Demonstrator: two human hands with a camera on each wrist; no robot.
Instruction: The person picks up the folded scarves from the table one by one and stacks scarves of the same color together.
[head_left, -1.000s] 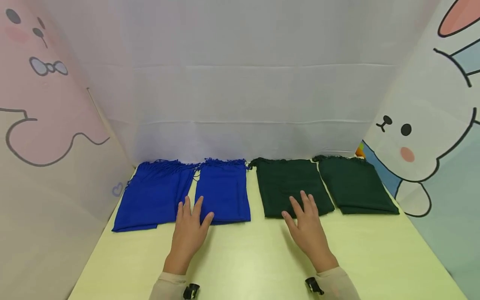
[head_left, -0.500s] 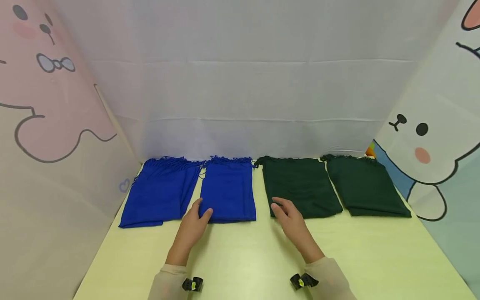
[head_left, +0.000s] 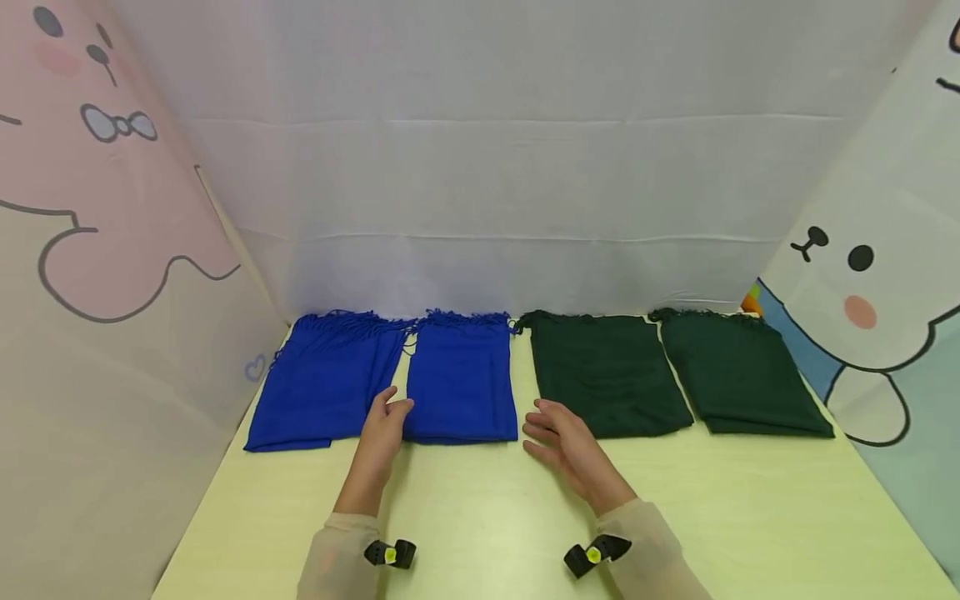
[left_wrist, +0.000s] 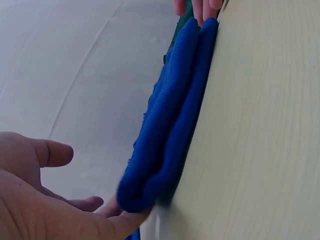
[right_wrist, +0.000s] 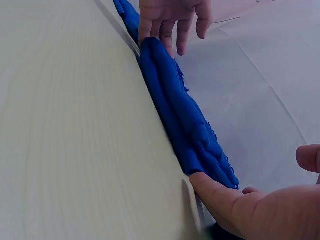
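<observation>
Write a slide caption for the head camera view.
Two hands, left hand and right hand, flank the near corners of a folded blue scarf on a table.

Lay folded at ten o'clock: another blue scarf [head_left: 322,383]. Stretched side by side from one to two o'clock: two dark green scarves [head_left: 607,375] [head_left: 738,375], all on a pale yellow table [head_left: 750,517]. Hung behind and beside: white backdrop [head_left: 487,167], cartoon panels [head_left: 90,208].

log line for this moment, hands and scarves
left hand: open, at near-left corner of inner blue scarf | right hand: open, at its near-right corner | table
</observation>
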